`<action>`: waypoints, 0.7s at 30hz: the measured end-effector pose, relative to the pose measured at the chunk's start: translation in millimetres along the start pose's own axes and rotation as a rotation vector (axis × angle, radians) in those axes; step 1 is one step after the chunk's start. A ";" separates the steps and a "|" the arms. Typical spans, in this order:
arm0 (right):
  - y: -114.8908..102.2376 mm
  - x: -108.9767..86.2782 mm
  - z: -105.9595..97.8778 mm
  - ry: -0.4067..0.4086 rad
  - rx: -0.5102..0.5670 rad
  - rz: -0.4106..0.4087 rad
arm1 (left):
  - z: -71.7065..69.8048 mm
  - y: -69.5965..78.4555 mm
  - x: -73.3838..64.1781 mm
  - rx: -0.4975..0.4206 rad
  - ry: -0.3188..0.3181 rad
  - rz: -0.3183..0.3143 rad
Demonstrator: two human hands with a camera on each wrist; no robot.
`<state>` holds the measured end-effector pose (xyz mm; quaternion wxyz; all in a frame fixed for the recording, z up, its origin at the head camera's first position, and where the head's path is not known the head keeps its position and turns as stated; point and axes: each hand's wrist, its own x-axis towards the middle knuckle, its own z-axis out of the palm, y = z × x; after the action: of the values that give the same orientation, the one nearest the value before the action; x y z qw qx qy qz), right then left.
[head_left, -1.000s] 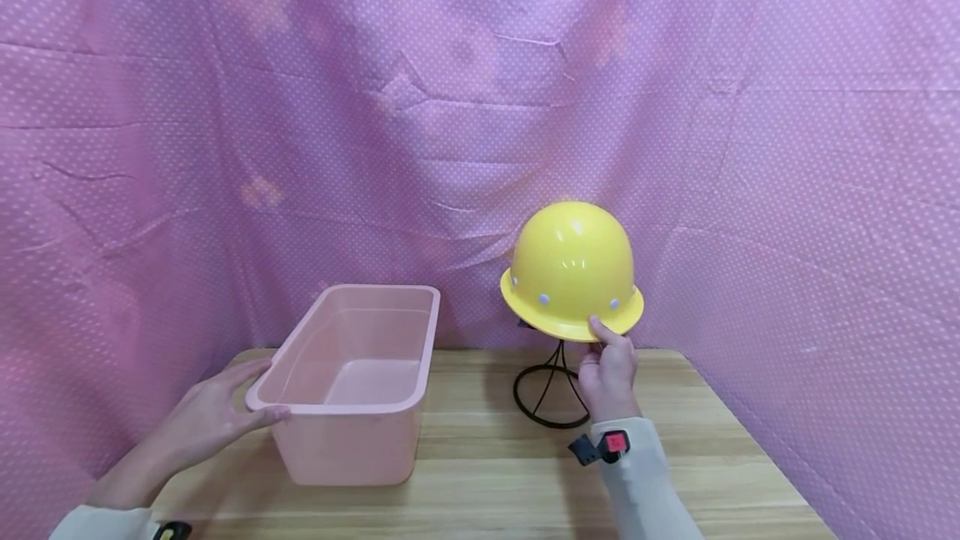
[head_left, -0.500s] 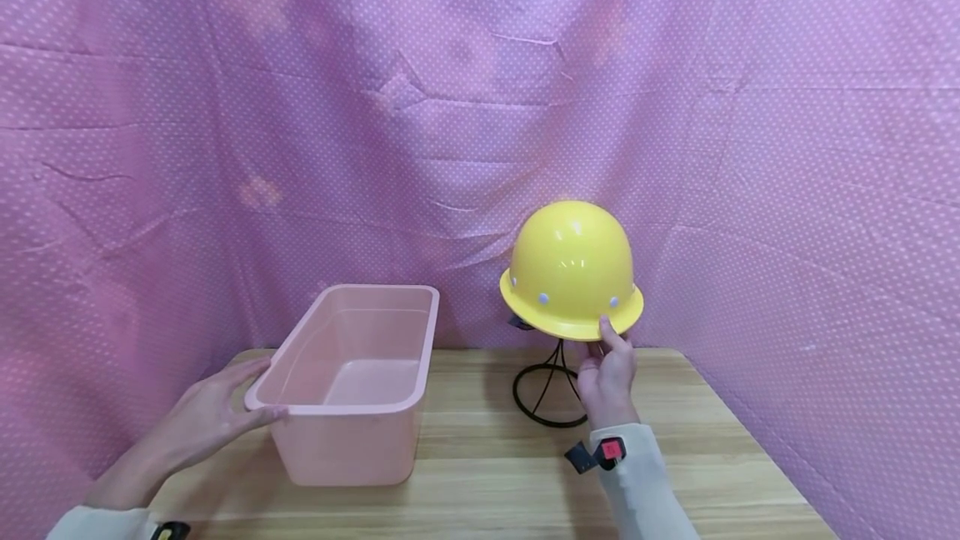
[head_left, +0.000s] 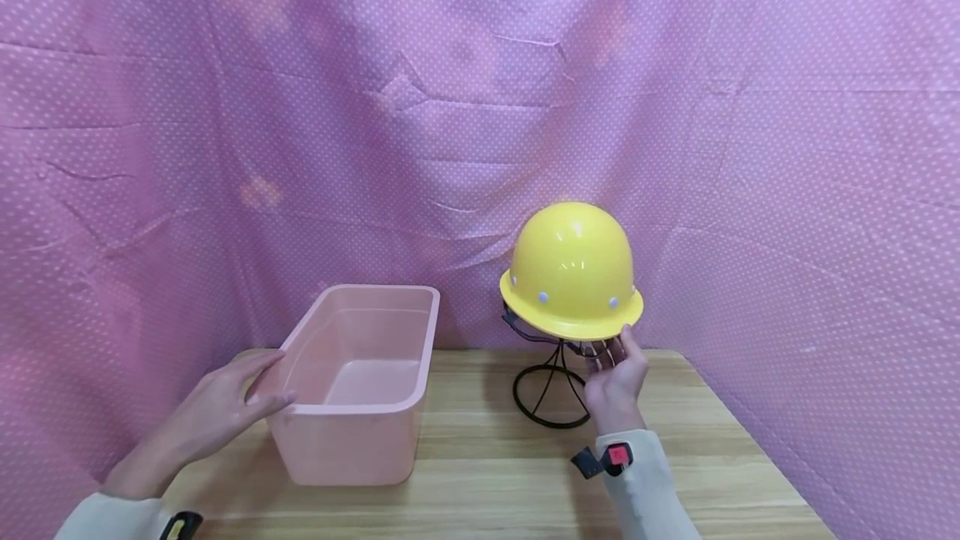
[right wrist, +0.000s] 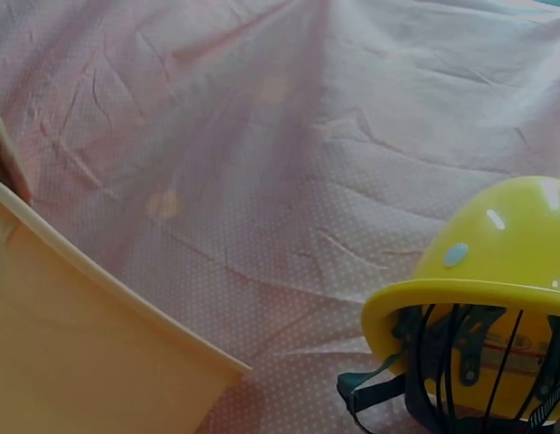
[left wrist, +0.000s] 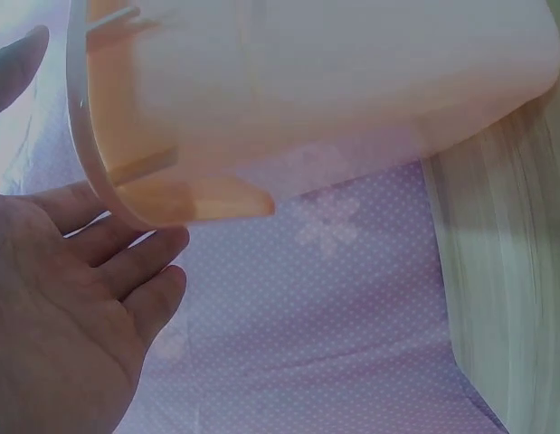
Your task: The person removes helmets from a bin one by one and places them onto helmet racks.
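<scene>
A yellow hard hat (head_left: 573,269) sits on a black wire stand (head_left: 517,390); in the right wrist view, dark straps (right wrist: 379,393) and the stand's wires show beneath its brim. My right hand (head_left: 618,386) is at the hat's front right edge, thumb tip by the brim and loosely bent fingers below it. On the left stands a pink plastic bin (head_left: 352,448). Beside its near left corner is my left hand (head_left: 206,415), thumb and fingers spread apart. In the left wrist view the fingers (left wrist: 153,298) lie against the rim while the thumb stands away from it.
Both stand and bin are on a light wood-grain table (head_left: 480,473). Pink-purple dotted cloth (head_left: 465,148) hangs behind and at both sides. A wood-grain strip of tabletop lies between bin and stand.
My right thumb has slid right and off the brim's face, and the right hand has loosened. A dark strap now hangs below the hat. My left hand has eased its hold on the bin's rim.
</scene>
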<state>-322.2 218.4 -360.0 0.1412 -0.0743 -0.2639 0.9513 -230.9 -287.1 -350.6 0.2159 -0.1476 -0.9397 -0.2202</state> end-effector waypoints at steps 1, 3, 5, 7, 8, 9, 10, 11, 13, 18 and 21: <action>0.0 0.0 -0.5 0.007 -0.013 -0.009 | -0.1 0.8 0.4 -0.004 -0.001 -0.002; -0.4 0.3 -1.2 0.014 -0.027 -0.028 | -0.4 1.3 1.2 -0.002 -0.003 -0.003; -1.0 1.0 -1.6 0.025 -0.037 -0.051 | -0.3 1.8 2.4 0.006 0.001 -0.001; -2.1 2.0 -2.3 0.031 -0.044 -0.066 | -0.5 2.8 3.8 0.009 0.011 0.009; -3.0 2.4 -2.9 0.032 -0.049 -0.070 | -0.6 3.2 4.8 0.011 0.016 0.016; -4.1 2.9 -3.6 0.034 -0.054 -0.072 | -0.7 3.8 5.8 0.013 0.021 0.022; -5.4 3.4 -4.6 0.039 -0.059 -0.072 | -0.8 4.9 6.7 0.012 0.025 0.023; -7.0 3.6 -5.9 0.041 -0.071 -0.072 | -0.9 6.2 7.7 0.009 0.030 0.026; -11.0 3.8 -9.3 0.042 -0.094 -0.068 | -1.2 8.6 9.8 0.002 0.039 0.030; -24.0 4.8 -17.6 0.046 -0.171 -0.106 | -2.7 14.7 15.1 -0.012 0.044 0.032; -32.2 6.7 -19.8 0.018 -0.274 -0.168 | -4.1 17.8 19.0 -0.015 0.039 0.046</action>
<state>-317.0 256.4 -360.4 0.2110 -0.0791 -0.3953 0.8905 -239.3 -270.3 -332.1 0.2381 -0.1665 -0.9300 -0.2252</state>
